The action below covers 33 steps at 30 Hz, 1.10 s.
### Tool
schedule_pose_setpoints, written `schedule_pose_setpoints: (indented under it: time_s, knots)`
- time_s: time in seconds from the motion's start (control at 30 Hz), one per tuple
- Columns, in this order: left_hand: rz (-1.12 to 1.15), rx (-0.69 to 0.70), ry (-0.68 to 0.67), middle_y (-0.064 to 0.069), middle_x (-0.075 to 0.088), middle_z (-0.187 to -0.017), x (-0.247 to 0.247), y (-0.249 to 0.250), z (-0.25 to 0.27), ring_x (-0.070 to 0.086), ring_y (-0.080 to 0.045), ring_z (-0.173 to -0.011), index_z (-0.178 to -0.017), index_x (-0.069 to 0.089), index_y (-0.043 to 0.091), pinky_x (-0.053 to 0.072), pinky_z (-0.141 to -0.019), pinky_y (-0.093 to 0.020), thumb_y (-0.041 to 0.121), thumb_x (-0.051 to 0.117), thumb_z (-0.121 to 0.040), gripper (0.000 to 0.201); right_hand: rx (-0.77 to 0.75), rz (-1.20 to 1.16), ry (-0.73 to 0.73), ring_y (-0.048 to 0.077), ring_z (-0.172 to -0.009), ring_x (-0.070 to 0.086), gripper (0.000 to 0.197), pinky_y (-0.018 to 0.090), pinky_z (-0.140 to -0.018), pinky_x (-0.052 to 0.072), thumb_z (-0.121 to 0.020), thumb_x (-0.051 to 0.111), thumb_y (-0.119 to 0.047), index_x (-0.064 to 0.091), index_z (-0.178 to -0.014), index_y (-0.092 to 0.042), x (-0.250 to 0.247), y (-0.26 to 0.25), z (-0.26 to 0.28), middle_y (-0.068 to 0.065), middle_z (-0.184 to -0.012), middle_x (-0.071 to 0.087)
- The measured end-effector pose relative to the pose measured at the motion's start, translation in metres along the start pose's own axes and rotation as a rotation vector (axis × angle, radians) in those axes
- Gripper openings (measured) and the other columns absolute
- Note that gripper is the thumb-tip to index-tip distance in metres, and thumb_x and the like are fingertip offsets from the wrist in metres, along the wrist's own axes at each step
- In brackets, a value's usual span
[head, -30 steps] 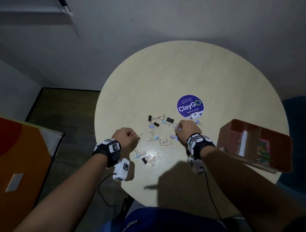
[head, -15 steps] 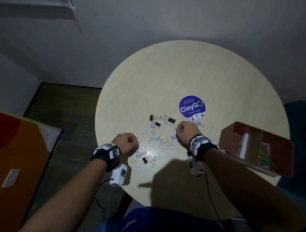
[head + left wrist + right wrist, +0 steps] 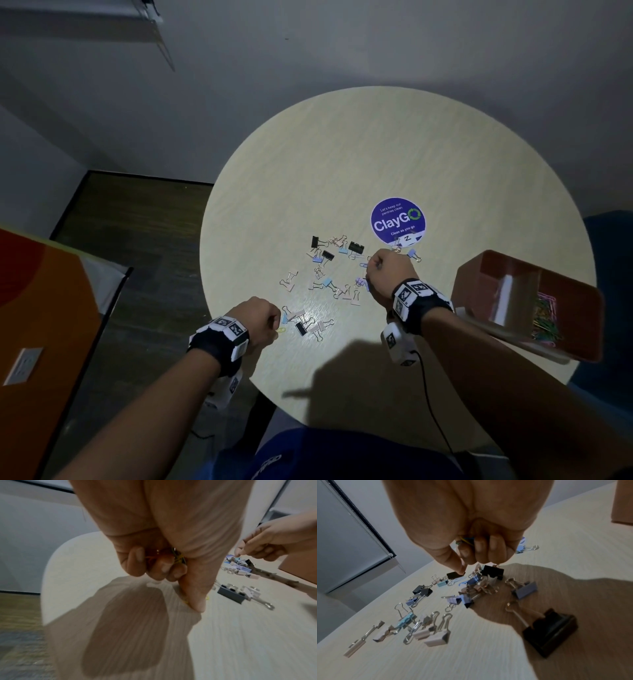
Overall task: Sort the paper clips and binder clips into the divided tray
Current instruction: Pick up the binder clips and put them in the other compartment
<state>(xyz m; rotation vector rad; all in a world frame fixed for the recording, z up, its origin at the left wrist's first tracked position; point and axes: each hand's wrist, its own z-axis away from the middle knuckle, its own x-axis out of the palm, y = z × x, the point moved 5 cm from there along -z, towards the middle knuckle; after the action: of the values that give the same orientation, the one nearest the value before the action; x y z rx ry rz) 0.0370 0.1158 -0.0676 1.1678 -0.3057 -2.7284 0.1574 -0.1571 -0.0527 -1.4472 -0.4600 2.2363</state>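
Pale wood-grain table (image 3: pixel 376 164), shiny wire-handled binder clips (image 3: pixel 436 635)

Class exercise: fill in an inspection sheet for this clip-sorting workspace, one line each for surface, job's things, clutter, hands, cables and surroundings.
Surface: round pale wood-grain table, shadowed at its near edge.
Job's things: binder clips scattered mid-table; a yellow paper clip by the left hand; divided tray at the right edge, with coloured paper clips in one compartment.
Clutter: purple ClayGo sticker.
Hands: left hand holds paper clips in its curled fingers; right hand likewise, fingers curled over clips.
Cables: black cable hanging from the right wrist.
Surroundings: dark floor, orange panel, grey wall.
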Motion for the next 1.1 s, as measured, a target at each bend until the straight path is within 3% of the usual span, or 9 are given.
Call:
schedule_pose_setpoints:
  time_s: [0.27,0.4,0.53,0.67,0.77,0.97,1.1]
  knots:
    - [0.063,-0.012,-0.02,0.007,0.06,-0.068,0.006,0.001,0.005,0.06,-0.016,-0.064,-0.065,0.056,0.022,0.046,-0.057,-0.024,0.033,0.057,-0.069,0.012,0.112,-0.052,0.062,0.029,-0.079,0.054,0.02,0.027,-0.067,0.04,-0.092,0.047,-0.016,0.052,-0.072,-0.019,-0.014,0.017,0.0,0.006,-0.077,0.059]
    - [0.356,-0.052,0.118,0.008,0.053,-0.055,-0.007,-0.001,0.004,0.046,-0.012,-0.053,-0.065,0.05,0.019,0.047,-0.055,-0.031,0.038,0.061,-0.066,0.023,0.036,-0.029,0.055,0.023,-0.081,0.056,0.014,0.026,-0.071,0.045,-0.091,0.052,-0.015,0.06,-0.08,-0.019,-0.014,0.01,-0.001,0.001,-0.082,0.062]
    - [0.674,-0.091,0.2,0.004,0.064,-0.066,-0.031,0.007,-0.002,0.059,-0.017,-0.059,-0.068,0.051,0.017,0.053,-0.06,-0.034,0.035,0.061,-0.066,0.021,-0.032,0.037,0.014,0.025,-0.081,0.064,0.016,0.03,-0.071,0.055,-0.089,0.054,-0.014,0.07,-0.086,-0.017,-0.01,-0.003,-0.007,0.004,-0.084,0.071]
    - [0.78,0.008,0.21,0.014,0.055,-0.054,-0.059,0.035,-0.016,0.047,-0.002,-0.047,-0.066,0.048,0.018,0.042,-0.053,-0.02,0.019,0.062,-0.074,0.016,-0.061,0.181,-0.034,0.026,-0.086,0.063,0.016,0.028,-0.066,0.049,-0.089,0.055,-0.017,0.07,-0.088,-0.021,-0.004,-0.008,-0.012,0.003,-0.091,0.07]
    - [0.839,0.032,0.2,0.012,0.048,-0.049,-0.073,0.057,-0.033,0.044,0.0,-0.041,-0.069,0.046,0.013,0.039,-0.045,-0.016,0.001,0.06,-0.081,0.022,-0.053,0.222,-0.038,0.027,-0.086,0.063,0.015,0.027,-0.065,0.047,-0.089,0.053,-0.018,0.068,-0.086,-0.021,-0.001,-0.006,-0.013,0.004,-0.09,0.07]
    - [0.968,0.069,0.123,-0.008,0.045,-0.058,-0.087,0.102,-0.057,0.04,-0.016,-0.046,-0.067,0.045,0.013,0.032,-0.046,-0.022,-0.006,0.049,-0.072,0.02,-0.056,0.383,-0.091,0.031,-0.092,0.064,0.021,0.034,-0.074,0.051,-0.091,0.05,-0.018,0.067,-0.102,-0.012,0.006,-0.005,-0.013,0.011,-0.101,0.068]
    - [0.937,0.074,0.111,-0.008,0.054,-0.066,-0.089,0.116,-0.07,0.042,-0.017,-0.051,-0.073,0.052,0.009,0.033,-0.048,-0.021,0.001,0.049,-0.073,0.009,-0.017,0.375,-0.173,0.028,-0.091,0.064,0.02,0.03,-0.072,0.048,-0.083,0.06,-0.023,0.066,-0.099,-0.014,0.005,-0.001,-0.013,0.008,-0.1,0.066]
